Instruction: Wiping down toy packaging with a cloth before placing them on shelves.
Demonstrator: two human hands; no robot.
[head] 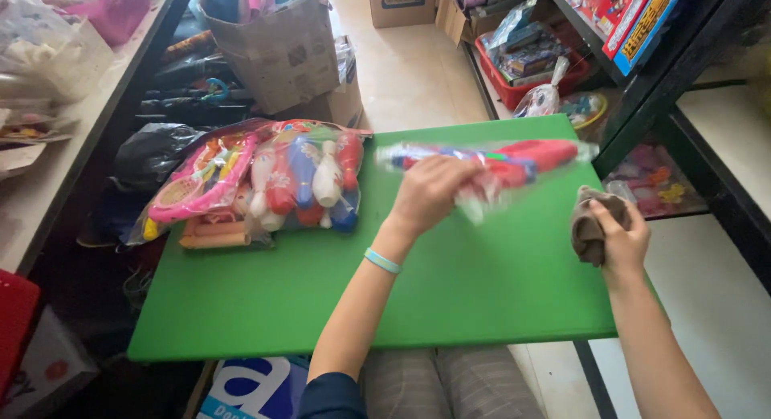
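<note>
Two hands at work over a green board point(281, 307) resting across the lap — smooth, matte, rectangular, with rounded edges. Nearest, at the right edge: right hand point(618, 238) clenched around a bunched brown cloth point(589, 226), soft and crumpled, held just off the board's side. Slightly farther and toward the middle: left hand point(430, 193), pale blue wristband point(381, 261) on the wrist, fingers closed on the clear plastic wrapping of a long packaged toy point(514, 164) — motion-blurred, so the exact grip hard to make out. Package lying crosswise, long axis left to right along the far part of the board, red and blue plastic inside a glossy, crinkly film; bulk of it stretching rightward from the left fingers, far end reaching above the cloth hand. Left hand touching it, right hand near but apart. Farther left on the board: a bagged set of toy bowling pins point(309, 182), rounded, shiny, red, blue and white, beside a pink toy racket point(201, 182) in the same clear bag. Beyond — a worn cardboard box point(277, 50) on the floor, and shelves point(642, 90) of boxed toys to the right.
</note>
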